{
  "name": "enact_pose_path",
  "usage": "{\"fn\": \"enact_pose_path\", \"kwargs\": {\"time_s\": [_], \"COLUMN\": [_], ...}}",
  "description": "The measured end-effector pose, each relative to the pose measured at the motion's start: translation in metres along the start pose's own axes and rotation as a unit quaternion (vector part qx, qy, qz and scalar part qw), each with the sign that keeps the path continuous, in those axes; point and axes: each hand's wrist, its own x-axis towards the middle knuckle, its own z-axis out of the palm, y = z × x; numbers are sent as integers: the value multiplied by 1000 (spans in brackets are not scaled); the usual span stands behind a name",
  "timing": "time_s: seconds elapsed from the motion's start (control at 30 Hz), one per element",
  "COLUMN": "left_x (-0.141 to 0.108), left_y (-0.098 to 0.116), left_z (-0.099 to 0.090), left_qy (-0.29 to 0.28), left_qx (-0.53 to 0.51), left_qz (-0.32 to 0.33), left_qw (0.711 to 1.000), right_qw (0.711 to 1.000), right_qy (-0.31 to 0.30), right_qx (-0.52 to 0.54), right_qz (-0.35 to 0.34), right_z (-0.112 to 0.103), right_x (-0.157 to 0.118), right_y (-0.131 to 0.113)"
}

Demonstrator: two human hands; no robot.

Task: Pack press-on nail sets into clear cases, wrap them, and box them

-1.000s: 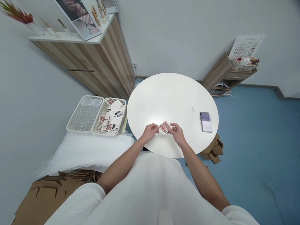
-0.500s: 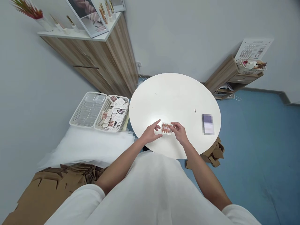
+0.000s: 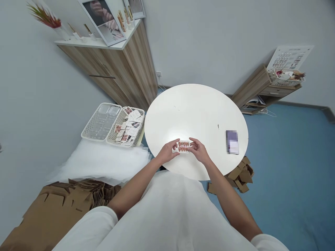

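Over the near part of a round white table [image 3: 193, 108], a small set of press-on nails [image 3: 183, 146] sits between my two hands. The nails are orange-brown, lined up in two rows on a pale card or tray. My left hand [image 3: 169, 152] grips its left edge, thumb below and fingers above. From the other side, my right hand [image 3: 198, 150] pinches the right edge with the thumb and fingers.
A purple box or booklet, blurred [image 3: 232, 142], lies at the table's right. Left of the table stand a basket of nail cards [image 3: 128, 127] and a basket of clear cases [image 3: 101, 122], with white sheets [image 3: 104, 158] and flattened cardboard [image 3: 65, 212] nearer me.
My left hand has closed in on the left edge of the press-on nails; before, its fingers were spread beside it. My right hand keeps hold. The camera view has shifted slightly.
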Motion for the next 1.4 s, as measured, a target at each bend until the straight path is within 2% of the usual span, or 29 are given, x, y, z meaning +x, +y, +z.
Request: {"fn": "enact_pose_path", "kwargs": {"time_s": [0.2, 0.4, 0.6, 0.83, 1.0, 1.13, 1.27, 1.4], "left_x": [-4, -16, -22, -18, -13, -9, -8, -13], "left_y": [-3, -8, -21, -62, -104, -131, -145, -148], "left_z": [0, 2, -17, -45, -61, -72, -75, -73], "left_qy": [10, 69, 107, 111, 77, 57, 51, 62], "left_qx": [19, 16, -13, -76, -48, -19, -9, -7], "left_qz": [-13, -64, -109, -189, -262, -266, -271, -263], "left_qw": [1000, 995, 988, 973, 961, 962, 961, 963], "right_qw": [985, 981, 982, 975, 962, 940, 915, 899], "right_qy": [-88, -75, -72, -50, -74, -81, -80, -71], "right_qx": [-140, -175, -171, -208, -261, -331, -391, -429], "right_qz": [-46, -49, -37, -52, -1, 38, 54, 53], "right_z": [-2, 16, 47, 96, 137, 165, 181, 187], "right_x": [-8, 1, 19, 56, 88, 110, 123, 123], "right_y": [3, 9, 9, 15, 25, 33, 40, 42]}}
